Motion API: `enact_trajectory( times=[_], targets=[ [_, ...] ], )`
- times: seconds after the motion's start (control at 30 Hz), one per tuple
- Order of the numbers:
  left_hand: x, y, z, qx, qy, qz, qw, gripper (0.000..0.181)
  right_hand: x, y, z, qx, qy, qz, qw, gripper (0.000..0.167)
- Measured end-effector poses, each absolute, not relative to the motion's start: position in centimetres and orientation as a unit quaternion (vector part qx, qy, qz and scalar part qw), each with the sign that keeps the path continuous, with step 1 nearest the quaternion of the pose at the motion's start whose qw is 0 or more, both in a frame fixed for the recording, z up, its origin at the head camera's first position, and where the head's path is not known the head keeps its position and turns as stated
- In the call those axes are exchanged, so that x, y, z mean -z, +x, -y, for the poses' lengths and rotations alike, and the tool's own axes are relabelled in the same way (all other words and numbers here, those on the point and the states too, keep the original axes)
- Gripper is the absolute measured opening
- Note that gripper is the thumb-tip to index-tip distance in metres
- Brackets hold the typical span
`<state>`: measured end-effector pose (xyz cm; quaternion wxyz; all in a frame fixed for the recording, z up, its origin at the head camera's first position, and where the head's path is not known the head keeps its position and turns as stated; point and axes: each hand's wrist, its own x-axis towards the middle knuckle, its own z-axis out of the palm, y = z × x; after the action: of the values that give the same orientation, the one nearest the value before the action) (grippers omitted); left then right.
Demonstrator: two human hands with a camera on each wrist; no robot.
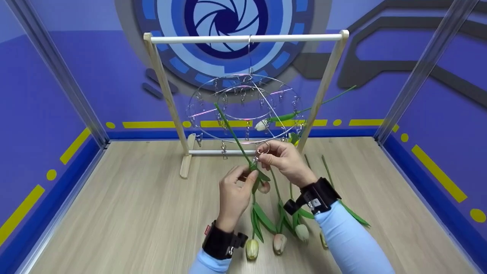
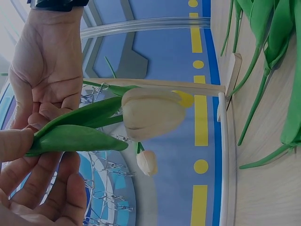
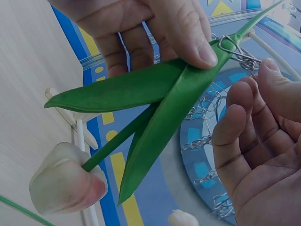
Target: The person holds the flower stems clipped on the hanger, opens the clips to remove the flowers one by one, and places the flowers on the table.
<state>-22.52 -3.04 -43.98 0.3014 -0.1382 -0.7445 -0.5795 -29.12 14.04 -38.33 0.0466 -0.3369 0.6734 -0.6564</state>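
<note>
My left hand (image 1: 234,194) grips a pale pink tulip (image 3: 68,179) by its leaf bases, thumb on the green leaf. The flower hangs downward and its stem slants up to the left. My right hand (image 1: 289,161) pinches a metal wire clip (image 3: 240,54) between thumb and finger. The clip's wire end lies over the stem where the leaves begin. Both hands are just below the front rim of a round wire hanger (image 1: 213,139) with many dangling clips. A white tulip (image 1: 261,125) hangs sideways on the hanger's right side.
A wooden stand (image 1: 163,80) with a white top bar (image 1: 198,39) carries the hanger. Several tulips, including a yellowish one (image 1: 252,249), a pink one (image 1: 279,243) and a white one (image 1: 302,233), lie on the table before the hands. Blue printed walls enclose the table.
</note>
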Motion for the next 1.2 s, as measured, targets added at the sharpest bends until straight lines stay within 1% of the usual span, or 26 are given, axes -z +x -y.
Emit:
enact_trajectory(
  times=[0.53, 0.87, 1.2],
  targets=[
    [43.93, -22.37, 3.26, 0.580, -0.145, 0.744, 0.298, 0.010, 38.37, -29.01, -13.99, 0.656, -0.320, -0.682, 0.050, 0.014],
    [43.76, -22.47, 3.18, 0.577, -0.152, 0.744, 0.300, 0.010, 38.20, -28.99, -14.10, 0.661, -0.321, -0.678, 0.043, 0.027],
    [43.83, -22.52, 2.91, 0.582, -0.164, 0.738, 0.301, 0.008, 38.05, -28.87, -14.28, 0.659, -0.308, -0.685, 0.036, 0.028]
  ],
)
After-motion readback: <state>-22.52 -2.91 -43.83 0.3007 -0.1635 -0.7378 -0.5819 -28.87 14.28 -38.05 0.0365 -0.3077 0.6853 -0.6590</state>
